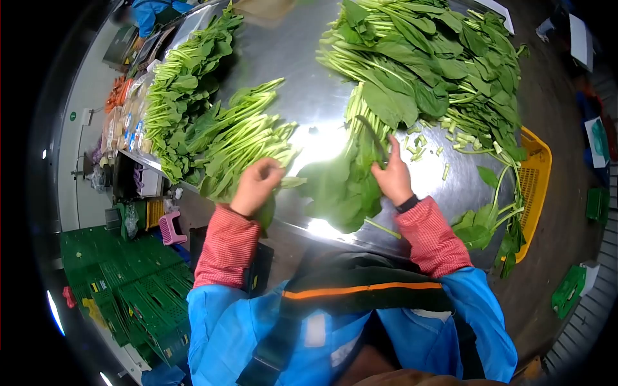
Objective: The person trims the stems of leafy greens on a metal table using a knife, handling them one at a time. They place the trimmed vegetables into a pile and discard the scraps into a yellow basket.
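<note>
The stem ends of a bunch of greens (248, 138) are clasped in the left hand (257, 183), while a knife (373, 138) is gripped in the right hand (393, 181), blade kept pointing away from the body, over loose leaves (344, 193) at the steel table (309, 90) edge.

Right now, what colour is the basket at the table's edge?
The basket is yellow, head view.

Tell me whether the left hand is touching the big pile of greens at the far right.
No: the left hand lies on the smaller bunch of greens at the left, well apart from the big pile.
</note>
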`<state>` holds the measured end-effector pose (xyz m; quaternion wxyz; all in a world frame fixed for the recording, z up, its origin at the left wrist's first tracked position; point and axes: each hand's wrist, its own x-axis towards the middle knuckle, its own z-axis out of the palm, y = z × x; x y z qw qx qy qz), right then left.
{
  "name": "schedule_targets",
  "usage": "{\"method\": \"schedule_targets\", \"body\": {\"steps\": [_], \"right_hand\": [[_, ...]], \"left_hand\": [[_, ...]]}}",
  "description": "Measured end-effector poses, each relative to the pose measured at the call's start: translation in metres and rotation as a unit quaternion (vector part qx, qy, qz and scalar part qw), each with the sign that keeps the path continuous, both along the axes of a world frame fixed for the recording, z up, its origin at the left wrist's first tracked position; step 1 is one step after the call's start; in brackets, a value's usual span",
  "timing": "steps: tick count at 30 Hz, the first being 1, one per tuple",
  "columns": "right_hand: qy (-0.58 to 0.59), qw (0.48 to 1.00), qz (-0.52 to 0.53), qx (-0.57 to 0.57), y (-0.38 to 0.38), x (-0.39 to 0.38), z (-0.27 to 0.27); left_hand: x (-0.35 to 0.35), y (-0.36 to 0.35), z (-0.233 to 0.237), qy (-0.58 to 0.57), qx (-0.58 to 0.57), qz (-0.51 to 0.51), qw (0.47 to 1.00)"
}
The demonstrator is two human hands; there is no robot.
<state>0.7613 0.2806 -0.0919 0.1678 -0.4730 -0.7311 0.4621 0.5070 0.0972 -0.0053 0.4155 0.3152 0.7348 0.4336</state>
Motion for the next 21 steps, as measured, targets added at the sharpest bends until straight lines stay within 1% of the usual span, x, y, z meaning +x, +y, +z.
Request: {"method": "schedule_targets", "body": {"steps": [1,2,3,4,5,6,7,8,9,10,12,13,14,16,18,19,20,21], "right_hand": [[0.078,0.997,-0.018,-0.018,-0.001,0.016,0.004],[0.109,0.994,-0.015,0.023,-0.001,0.037,-0.004],[0.136,0.989,-0.024,-0.057,0.001,0.06,0.0],[0.188,0.981,-0.03,-0.046,-0.002,0.081,0.0],[0.149,0.989,-0.007,0.007,-0.002,0.105,-0.007],[0.109,0.992,0.015,0.059,-0.002,0.128,-0.014],[0.014,0.999,0.017,0.04,-0.003,0.145,-0.007],[-0.082,0.996,0.02,0.019,-0.002,0.163,0.004],[-0.176,0.984,0.022,-0.003,-0.001,0.176,0.015],[-0.211,0.976,0.004,0.047,0.003,0.185,0.021],[-0.132,0.972,-0.081,0.175,0.014,0.202,0.003],[-0.098,0.96,-0.114,0.235,0.021,0.198,0.007],[-0.081,0.968,-0.127,0.2,0.029,0.192,0.011],[-0.046,0.98,-0.149,0.126,0.042,0.177,0.015],[-0.015,0.981,-0.127,0.147,0.053,0.158,-0.005],[-0.003,0.984,-0.128,0.127,0.056,0.147,-0.011],[-0.015,0.984,-0.128,0.125,0.06,0.139,-0.019],[-0.047,0.977,-0.153,0.139,0.062,0.133,-0.017]], "left_hand": [[0.01,0.005,-0.008,0.003,0.005,-0.014,1.0],[0.02,0.01,-0.013,-0.012,-0.004,-0.021,1.0],[0.026,0.012,-0.022,0.024,-0.012,-0.047,0.999],[0.033,0.015,-0.03,0.061,-0.019,-0.074,0.995],[0.042,0.018,-0.035,0.028,-0.011,-0.084,0.996],[0.047,0.019,-0.049,0.053,-0.007,-0.106,0.993],[0.057,0.024,-0.048,0.052,-0.029,-0.13,0.99],[0.069,0.029,-0.046,0.052,-0.051,-0.153,0.986],[0.082,0.035,-0.042,0.058,-0.05,-0.163,0.984],[0.092,0.04,-0.044,0.069,-0.024,-0.191,0.979],[0.112,0.049,-0.046,0.012,-0.035,-0.222,0.974],[0.126,0.056,-0.033,-0.06,-0.069,-0.225,0.97],[0.138,0.06,-0.039,-0.05,-0.037,-0.255,0.965],[0.163,0.072,-0.035,-0.192,-0.083,-0.244,0.947],[0.179,0.084,-0.043,-0.039,-0.056,-0.326,0.943],[0.186,0.089,-0.046,0.038,-0.04,-0.362,0.93],[0.192,0.093,-0.045,0.116,-0.022,-0.363,0.924],[0.199,0.097,-0.044,0.193,-0.003,-0.36,0.913]]}}
